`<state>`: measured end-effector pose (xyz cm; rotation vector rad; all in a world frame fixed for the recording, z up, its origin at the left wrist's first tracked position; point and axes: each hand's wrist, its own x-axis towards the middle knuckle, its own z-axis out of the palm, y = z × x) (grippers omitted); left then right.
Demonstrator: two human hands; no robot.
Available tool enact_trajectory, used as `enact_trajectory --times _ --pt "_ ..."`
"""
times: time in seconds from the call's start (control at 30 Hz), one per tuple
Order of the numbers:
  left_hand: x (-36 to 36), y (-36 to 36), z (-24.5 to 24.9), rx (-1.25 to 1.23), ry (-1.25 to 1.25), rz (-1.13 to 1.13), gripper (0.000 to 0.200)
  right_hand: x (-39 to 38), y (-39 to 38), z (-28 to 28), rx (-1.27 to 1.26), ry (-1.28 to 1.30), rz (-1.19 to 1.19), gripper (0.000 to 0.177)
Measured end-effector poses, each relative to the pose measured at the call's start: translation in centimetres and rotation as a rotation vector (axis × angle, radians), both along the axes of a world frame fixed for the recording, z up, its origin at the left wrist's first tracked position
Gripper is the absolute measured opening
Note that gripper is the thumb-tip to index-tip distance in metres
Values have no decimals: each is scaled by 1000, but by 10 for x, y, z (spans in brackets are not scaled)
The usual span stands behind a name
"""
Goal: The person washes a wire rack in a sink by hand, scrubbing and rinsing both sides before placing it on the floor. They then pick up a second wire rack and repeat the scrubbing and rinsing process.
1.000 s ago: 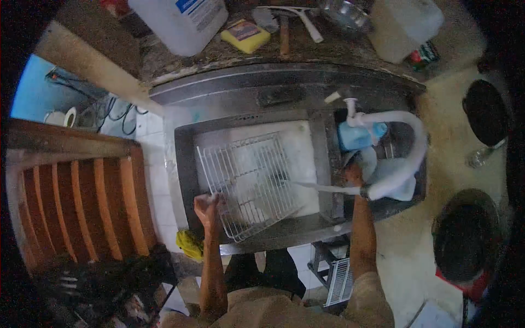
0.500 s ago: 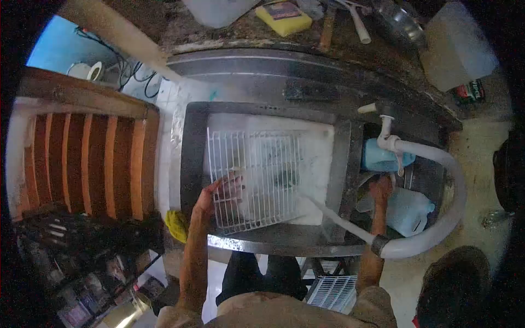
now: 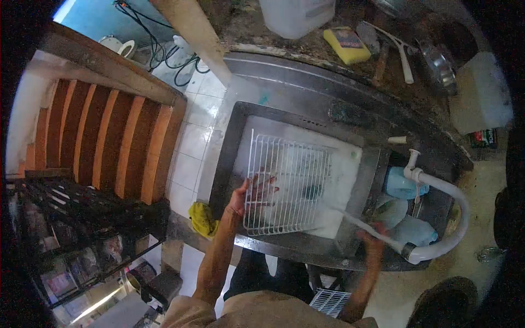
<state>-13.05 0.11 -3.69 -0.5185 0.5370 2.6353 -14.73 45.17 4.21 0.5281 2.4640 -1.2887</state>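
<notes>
A white wire rack (image 3: 290, 186) is tilted up in the sink basin (image 3: 232, 147), over cloudy, sudsy water. My left hand (image 3: 249, 197) grips the rack's left edge, its fingers spread behind the wires. Near the basin's right front corner, my right hand (image 3: 373, 234) is smeared by motion and overlaps the thin end of the white hose (image 3: 377, 232). That hose runs in a loop from the tap (image 3: 414, 167), its narrow end pointing at the rack. A dark green thing (image 3: 313, 191) shows through the wires.
Blue plastic jugs (image 3: 404, 183) and a pale bowl (image 3: 391, 212) stand in the right-hand basin. A yellow cloth (image 3: 203, 218) hangs at the sink's left front corner. On the back ledge lie a yellow sponge pack (image 3: 347, 45) and a metal pan (image 3: 440, 68). Wooden stairs (image 3: 120, 142) rise at left.
My right hand has come out of the right basin, moving toward me to the hose's end. The view has turned and shifted; my left hand still holds the rack.
</notes>
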Motion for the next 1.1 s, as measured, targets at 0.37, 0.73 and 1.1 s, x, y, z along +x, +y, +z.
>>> enact_trajectory --times 0.37,0.73,1.1 --pt "-6 -15 12 -230 -215 123 67 -58 -368 -63 -63 599 450 41" --pt "1 -23 8 -262 -176 101 75 -44 -349 -69 2 682 616 47" --pt "8 -9 5 -470 -84 -33 56 -118 -340 -138 -199 597 15 33"
